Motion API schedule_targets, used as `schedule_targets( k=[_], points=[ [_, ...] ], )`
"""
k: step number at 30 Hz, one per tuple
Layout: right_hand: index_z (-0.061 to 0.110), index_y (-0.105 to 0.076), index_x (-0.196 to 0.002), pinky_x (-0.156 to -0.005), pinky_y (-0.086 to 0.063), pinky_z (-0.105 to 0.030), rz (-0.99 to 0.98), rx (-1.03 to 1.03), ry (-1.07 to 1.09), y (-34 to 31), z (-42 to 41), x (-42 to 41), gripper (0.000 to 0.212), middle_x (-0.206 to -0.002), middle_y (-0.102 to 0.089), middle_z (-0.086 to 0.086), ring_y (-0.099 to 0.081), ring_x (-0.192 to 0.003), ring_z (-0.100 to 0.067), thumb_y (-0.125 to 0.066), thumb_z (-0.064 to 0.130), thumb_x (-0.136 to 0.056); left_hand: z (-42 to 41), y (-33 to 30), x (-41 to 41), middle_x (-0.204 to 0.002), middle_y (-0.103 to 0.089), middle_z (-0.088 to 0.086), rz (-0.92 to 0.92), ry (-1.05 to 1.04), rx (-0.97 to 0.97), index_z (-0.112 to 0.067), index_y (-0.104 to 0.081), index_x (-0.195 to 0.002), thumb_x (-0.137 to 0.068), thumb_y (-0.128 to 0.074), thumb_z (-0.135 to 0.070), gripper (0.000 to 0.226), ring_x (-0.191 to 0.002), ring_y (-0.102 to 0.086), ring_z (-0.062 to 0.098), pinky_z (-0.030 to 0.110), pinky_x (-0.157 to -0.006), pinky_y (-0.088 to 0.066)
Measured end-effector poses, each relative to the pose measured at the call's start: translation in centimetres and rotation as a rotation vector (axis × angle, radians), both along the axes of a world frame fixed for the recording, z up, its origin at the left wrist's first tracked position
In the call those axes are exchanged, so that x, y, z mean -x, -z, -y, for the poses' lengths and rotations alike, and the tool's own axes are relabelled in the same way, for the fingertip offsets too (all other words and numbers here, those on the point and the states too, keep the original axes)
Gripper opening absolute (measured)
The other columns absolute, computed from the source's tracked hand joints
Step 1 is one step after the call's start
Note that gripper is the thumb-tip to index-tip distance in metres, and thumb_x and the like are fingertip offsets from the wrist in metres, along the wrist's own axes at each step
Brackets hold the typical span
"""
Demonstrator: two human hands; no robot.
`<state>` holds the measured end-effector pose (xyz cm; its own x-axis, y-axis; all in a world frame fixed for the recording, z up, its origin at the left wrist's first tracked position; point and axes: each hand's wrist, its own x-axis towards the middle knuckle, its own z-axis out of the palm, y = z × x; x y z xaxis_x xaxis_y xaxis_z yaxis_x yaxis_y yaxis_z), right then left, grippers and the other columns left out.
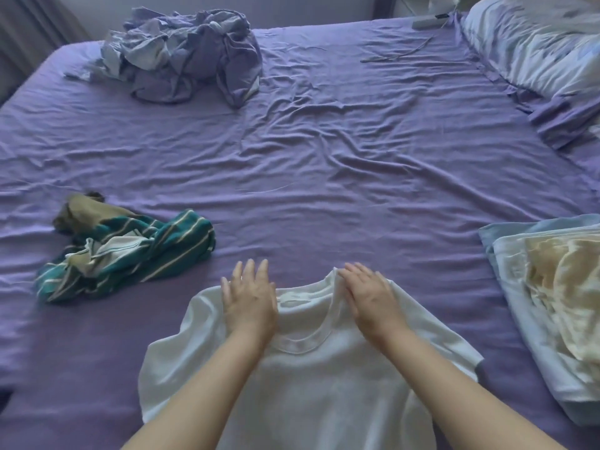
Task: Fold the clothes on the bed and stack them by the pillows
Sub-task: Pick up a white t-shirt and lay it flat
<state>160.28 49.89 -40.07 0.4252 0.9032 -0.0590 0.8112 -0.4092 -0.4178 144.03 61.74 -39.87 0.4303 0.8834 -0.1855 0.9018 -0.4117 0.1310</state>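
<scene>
A white T-shirt point(318, 368) lies spread flat on the purple bed sheet point(324, 157) right in front of me, collar pointing away. My left hand point(248, 300) rests flat on its left shoulder with straight fingers reaching past the edge. My right hand point(365, 295) presses flat on the right shoulder beside the collar. A crumpled green striped garment point(136, 251) lies to the left with an olive piece point(81, 214) beside it. A heap of grey-purple clothes point(188, 56) sits at the far left.
Pillows point(535, 43) lie at the far right corner. A light blue and cream folded pile point(552, 297) sits at the right edge. A thin cord point(396, 53) lies on the sheet near the pillows. A curtain point(29, 21) hangs at the far left.
</scene>
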Motion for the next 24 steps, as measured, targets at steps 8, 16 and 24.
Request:
schedule_targets(
  k=[8, 16, 24],
  points=[
    [0.021, -0.059, -0.104, -0.082, -0.026, -0.034, 0.195, 0.128, 0.320, 0.0, -3.4, -1.5, 0.019, -0.104, -0.057, -0.001, -0.049, -0.103, -0.024, -0.048, 0.017, -0.090, -4.7, -0.8, 2.5, -0.106, -0.063, 0.000, 0.084, -0.092, -0.087, -0.025, -0.065, -0.102, -0.092, -0.051, -0.032, 0.019, -0.107, -0.047, 0.023, 0.033, -0.091, -0.029],
    [0.007, -0.067, -0.100, -0.090, -0.042, -0.043, 0.147, -0.050, -0.020, -1.3, -5.3, 3.7, 0.031, -0.106, -0.065, -0.009, -0.058, -0.107, -0.032, -0.072, 0.002, -0.070, -4.4, 0.2, 5.3, -0.134, -0.045, -0.003, 0.176, -0.051, 0.073, -0.026, -0.031, -0.141, -0.086, -0.055, -0.053, 0.066, -0.123, -0.039, 0.019, 0.033, -0.103, -0.026],
    [0.022, -0.043, -0.137, -0.114, -0.014, -0.037, 0.095, 0.012, -0.542, -0.6, -13.8, 13.6, 0.039, -0.149, -0.035, 0.005, -0.020, -0.143, -0.015, -0.043, 0.023, -0.098, -6.4, -1.2, 12.8, -0.113, -0.061, -0.003, 0.062, -0.346, 0.348, -0.029, -0.052, -0.113, -0.081, -0.058, -0.044, 0.036, -0.112, -0.054, 0.021, 0.034, -0.088, -0.038]
  ],
)
